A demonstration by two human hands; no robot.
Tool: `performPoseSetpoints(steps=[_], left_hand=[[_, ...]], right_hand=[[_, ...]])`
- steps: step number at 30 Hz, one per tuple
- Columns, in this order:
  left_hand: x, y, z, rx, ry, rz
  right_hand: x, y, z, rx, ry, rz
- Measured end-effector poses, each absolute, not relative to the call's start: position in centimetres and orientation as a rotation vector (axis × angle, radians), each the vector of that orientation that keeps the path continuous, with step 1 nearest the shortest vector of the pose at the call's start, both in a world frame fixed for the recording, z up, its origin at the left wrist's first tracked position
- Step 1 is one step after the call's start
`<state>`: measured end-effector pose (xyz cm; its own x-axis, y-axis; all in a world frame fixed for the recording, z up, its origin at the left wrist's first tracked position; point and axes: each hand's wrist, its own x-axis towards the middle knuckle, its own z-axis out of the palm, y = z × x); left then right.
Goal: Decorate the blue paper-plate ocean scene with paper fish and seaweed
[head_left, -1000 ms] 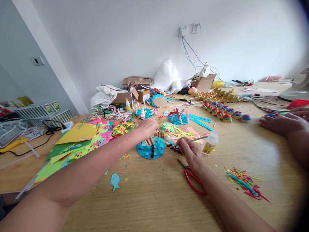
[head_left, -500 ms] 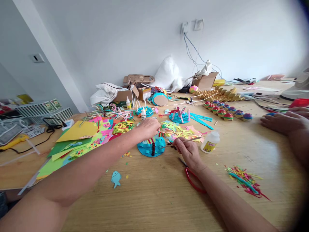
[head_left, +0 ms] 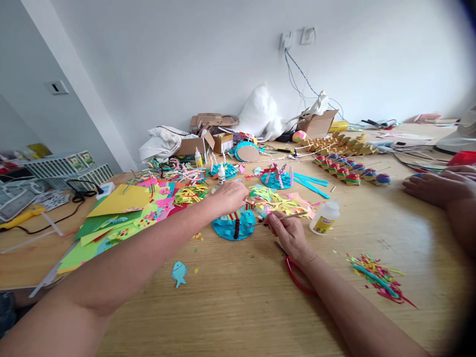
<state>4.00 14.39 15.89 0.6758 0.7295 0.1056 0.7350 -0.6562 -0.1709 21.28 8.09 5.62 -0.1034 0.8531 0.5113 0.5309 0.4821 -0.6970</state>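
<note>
My left hand (head_left: pixel 231 196) is closed above a blue paper disc (head_left: pixel 224 229) on the table; what its fingers pinch is hidden. Red-and-yellow striped pieces (head_left: pixel 233 215) show just below it, beside a dark brown fuzzy stem (head_left: pixel 237 229) standing on the disc. In my right hand (head_left: pixel 288 232) is a thin wooden stick (head_left: pixel 295 215), its tip pointing left at the disc's right edge. Scissors with red handles (head_left: pixel 293 277) lie partly under my right wrist. A white glue bottle (head_left: pixel 324 218) with a yellow label stands right of that hand.
Coloured paper sheets (head_left: pixel 107 218) are stacked at left, with a blue paper fish (head_left: pixel 179 274) in front. Paper shreds (head_left: pixel 379 280) lie front right. Behind are another decorated blue disc (head_left: pixel 277 178), painted egg-carton cups (head_left: pixel 349 171) and cardboard boxes (head_left: pixel 193 146). Another person's hands (head_left: pixel 439 187) rest at right.
The view has shifted very slightly. Both hands hold nearly the same pose; the stick in my right hand has barely moved.
</note>
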Motion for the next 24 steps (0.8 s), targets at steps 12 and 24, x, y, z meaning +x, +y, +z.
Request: performPoseSetpoints(steps=[12, 24], left_hand=[[4.23, 14.11, 16.48, -2.716, -1.239, 0.007], [4.43, 13.90, 16.88, -2.758, -1.256, 0.058]], right_hand=[[21.31, 8.04, 5.62, -1.181, -1.798, 0.454], [21.19, 7.97, 5.90, -1.219, -1.798, 0.444]])
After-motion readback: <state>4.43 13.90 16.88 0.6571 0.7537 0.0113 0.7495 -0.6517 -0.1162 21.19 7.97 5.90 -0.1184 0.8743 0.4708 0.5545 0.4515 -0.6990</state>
